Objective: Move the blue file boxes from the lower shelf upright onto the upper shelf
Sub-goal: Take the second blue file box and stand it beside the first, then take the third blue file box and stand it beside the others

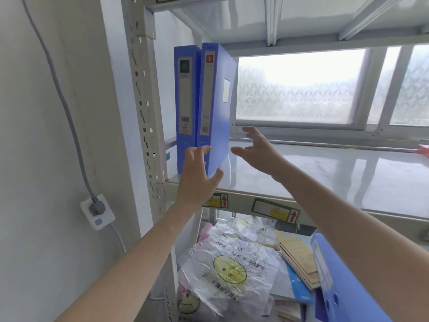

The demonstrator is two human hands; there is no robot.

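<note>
Left hand point(197, 177) loosely cups second file box point(214, 108) | right hand point(257, 152) spread wide, empty | risk: leaning box tips rightward, unsupported

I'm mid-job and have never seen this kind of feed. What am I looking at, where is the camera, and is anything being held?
There is no machine here: one camera worn on a person's head looks forward and down at bare arms. Two blue file boxes, the left box and the right box, stand upright on the upper shelf. The left hand rests on the right box's lower spine. The right hand is open beside it, holding nothing. Another blue box waits on the lower shelf, next to plastic bags and notebooks.
</note>
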